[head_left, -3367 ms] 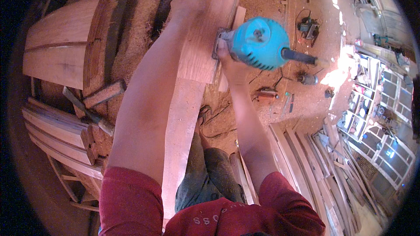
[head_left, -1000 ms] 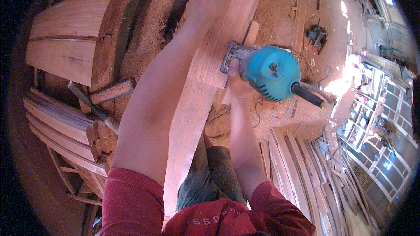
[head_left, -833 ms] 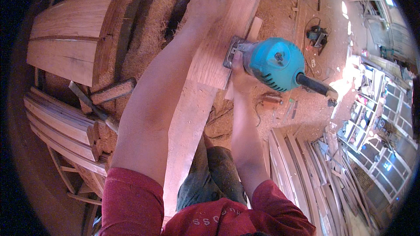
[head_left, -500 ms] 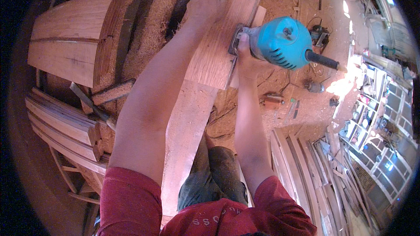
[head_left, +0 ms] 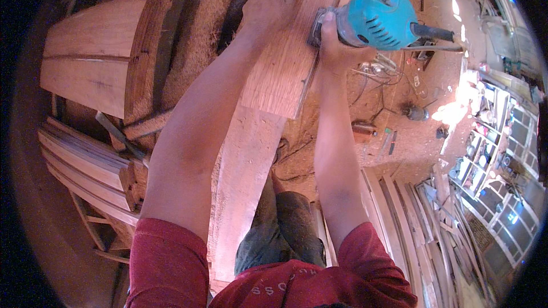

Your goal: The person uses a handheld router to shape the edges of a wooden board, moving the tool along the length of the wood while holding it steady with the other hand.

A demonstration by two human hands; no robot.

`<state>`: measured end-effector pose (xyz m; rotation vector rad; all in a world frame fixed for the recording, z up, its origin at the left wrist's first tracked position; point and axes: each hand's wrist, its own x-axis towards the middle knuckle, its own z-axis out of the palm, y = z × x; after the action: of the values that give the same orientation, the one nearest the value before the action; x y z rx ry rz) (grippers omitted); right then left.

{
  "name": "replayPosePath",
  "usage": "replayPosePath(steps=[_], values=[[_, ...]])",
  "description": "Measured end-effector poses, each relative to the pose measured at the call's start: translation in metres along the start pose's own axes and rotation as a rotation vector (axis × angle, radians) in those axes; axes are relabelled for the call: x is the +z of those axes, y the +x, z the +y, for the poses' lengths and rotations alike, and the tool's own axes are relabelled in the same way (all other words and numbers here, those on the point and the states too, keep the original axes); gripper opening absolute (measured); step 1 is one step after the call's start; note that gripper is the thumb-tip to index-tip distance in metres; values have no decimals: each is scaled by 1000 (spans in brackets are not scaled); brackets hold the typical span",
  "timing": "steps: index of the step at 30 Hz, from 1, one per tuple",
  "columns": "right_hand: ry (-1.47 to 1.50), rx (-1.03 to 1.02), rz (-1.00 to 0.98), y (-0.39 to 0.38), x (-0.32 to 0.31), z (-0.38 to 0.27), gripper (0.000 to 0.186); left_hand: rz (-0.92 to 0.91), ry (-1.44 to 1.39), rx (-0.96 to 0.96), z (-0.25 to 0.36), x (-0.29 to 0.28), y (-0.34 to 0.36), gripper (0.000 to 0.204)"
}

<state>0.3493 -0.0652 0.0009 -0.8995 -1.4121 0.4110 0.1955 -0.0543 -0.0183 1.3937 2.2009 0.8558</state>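
Note:
A reddish wooden plank (head_left: 279, 80) lies lengthwise in front of me on top of a paler board (head_left: 242, 159). My left hand (head_left: 271, 7) grips the plank near its far left side, fingers bent. In my right hand (head_left: 341, 48) is a teal trim router (head_left: 381, 16), held sideways with its base against the plank's right edge. My right thumb rests by the base; the other fingers are mostly hidden beneath the router's body. A black cord (head_left: 432, 32) leaves the back end of the router.
Thick curved wooden pieces (head_left: 94, 51) are stacked at the left, with more curved slats (head_left: 85, 159) below. Long strips of wood (head_left: 411, 222) lie at the lower right. Another power tool (head_left: 415, 112) and small hand tools sit on the sawdust-covered floor.
My right hand and the router have moved away from me along the plank's right edge. My left hand stays nearly in place on the plank.

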Motion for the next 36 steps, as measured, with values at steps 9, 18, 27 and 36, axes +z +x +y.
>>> replayPosePath(steps=[9, 18, 27, 36], values=[[83, -81, 159, 30, 25, 42, 77, 1, -8, 39, -1, -1, 0, 54], [74, -84, 171, 58, 39, 46, 69, 12, 22, 47, -4, 1, 1, 55], [33, 69, 179, 84, 52, 53, 73, 19, 41, 52, -6, 3, 6, 56], [-17, 30, 212, 110, 62, 63, 67, -54, 122, 49, -7, -1, 13, 65]])
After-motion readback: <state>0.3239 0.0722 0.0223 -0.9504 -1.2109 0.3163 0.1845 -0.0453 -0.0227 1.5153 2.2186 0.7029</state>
